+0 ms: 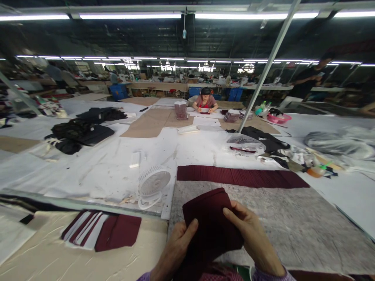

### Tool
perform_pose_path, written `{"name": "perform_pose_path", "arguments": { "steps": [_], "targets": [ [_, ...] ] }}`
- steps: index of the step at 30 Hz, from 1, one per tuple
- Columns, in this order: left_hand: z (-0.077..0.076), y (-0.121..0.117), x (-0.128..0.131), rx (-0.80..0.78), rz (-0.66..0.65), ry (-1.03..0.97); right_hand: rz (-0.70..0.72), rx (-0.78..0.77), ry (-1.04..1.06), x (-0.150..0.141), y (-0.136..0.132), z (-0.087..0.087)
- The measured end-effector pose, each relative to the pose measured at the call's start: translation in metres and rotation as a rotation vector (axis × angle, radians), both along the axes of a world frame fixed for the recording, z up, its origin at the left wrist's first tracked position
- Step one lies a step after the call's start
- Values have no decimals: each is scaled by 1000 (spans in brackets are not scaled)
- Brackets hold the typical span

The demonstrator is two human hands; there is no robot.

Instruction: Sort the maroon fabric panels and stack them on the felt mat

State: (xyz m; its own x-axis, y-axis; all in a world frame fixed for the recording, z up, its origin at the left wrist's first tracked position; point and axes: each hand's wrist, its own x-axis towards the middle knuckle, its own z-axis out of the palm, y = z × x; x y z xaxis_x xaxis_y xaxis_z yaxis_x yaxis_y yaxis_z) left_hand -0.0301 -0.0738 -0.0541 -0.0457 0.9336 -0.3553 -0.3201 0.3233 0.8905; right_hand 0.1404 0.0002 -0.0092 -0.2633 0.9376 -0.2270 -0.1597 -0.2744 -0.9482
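I hold a dark maroon fabric piece up in front of me above a grey felt mat. My left hand grips its lower left edge, thumb on top. My right hand grips its right side, thumb pressed on the cloth. A long row of overlapped maroon pieces lies across the far edge of the mat, beyond my hands.
A small white desk fan stands left of the mat. Maroon and white pieces lie on beige paper at the lower left. Black garments are piled far left. A slanted metal pole rises mid-right. A person sits across the table.
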Motion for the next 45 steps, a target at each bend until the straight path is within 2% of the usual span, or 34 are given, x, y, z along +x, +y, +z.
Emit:
{"name": "perform_pose_path", "arguments": {
  "steps": [3,5,8,10,12,14,19,22,26,29,32,34,39,42,45],
  "targets": [
    [2,1,0,-46,60,108,-46,-13,-59,-3,-2,-2],
    [1,3,0,12,8,126,-87,16,-117,-5,-2,-5],
    [-4,6,2,153,-95,115,-157,138,-277,-7,-2,-10],
    [-9,7,4,182,-83,195,-204,239,-368,-9,-2,-12],
    [-13,7,5,169,-62,292,-225,270,-381,-9,-2,-14],
    [-13,8,4,157,-56,303,-187,196,-306,-8,-1,-15],
    [-4,11,-8,173,-77,166,-15,-31,-68,-2,1,-14],
    [-2,13,-12,147,-66,228,-11,-64,-47,-2,2,-16],
    [-12,15,-8,111,-58,312,-9,-80,-22,-4,6,-26],
    [-27,16,-7,101,-73,360,23,-67,-68,-3,15,-40],
    [-53,18,-18,85,-69,477,54,-18,-185,2,28,-58],
    [-78,18,-36,38,-28,600,100,0,-251,8,40,-70],
    [-144,21,-95,-213,103,1010,313,25,-409,18,73,-103],
    [-172,31,-114,-290,131,1219,441,55,-487,6,95,-121],
    [-190,48,-115,-282,125,1372,547,120,-573,-19,120,-134]
  ]
}}
